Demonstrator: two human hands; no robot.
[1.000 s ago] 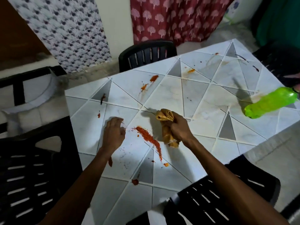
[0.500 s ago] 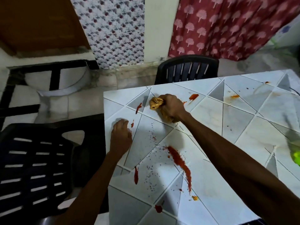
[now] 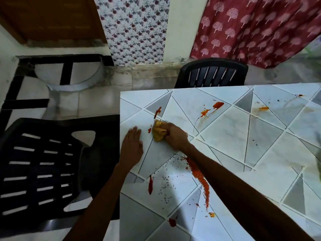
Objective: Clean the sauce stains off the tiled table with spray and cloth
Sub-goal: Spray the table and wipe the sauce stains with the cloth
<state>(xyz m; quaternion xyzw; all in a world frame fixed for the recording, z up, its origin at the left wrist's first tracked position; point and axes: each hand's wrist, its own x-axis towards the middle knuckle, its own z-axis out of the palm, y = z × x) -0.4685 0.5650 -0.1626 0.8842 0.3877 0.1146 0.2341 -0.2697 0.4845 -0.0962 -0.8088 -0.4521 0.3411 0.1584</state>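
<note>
My right hand (image 3: 175,136) grips a bunched yellow cloth (image 3: 159,133) and presses it on the tiled table (image 3: 260,141) near its far left corner, beside a small red spot (image 3: 149,130). My left hand (image 3: 132,145) rests flat on the table's left edge, fingers straight. Red sauce stains lie around: a long streak (image 3: 199,178) under my right forearm, a drip (image 3: 150,185) near the left edge, a smear (image 3: 157,112) just beyond the cloth, orange blotches (image 3: 217,106) further back. The spray bottle shows only as a green blur at the right edge (image 3: 318,164).
A black plastic chair (image 3: 43,167) stands against the table's left side. Another black chair (image 3: 212,73) is tucked at the far edge. Patterned curtains hang behind; a tiled floor lies to the left.
My right hand has dragged the cloth toward me and to the left, down to the small spot near my left hand. The camera has turned further left; my left hand stays planted.
</note>
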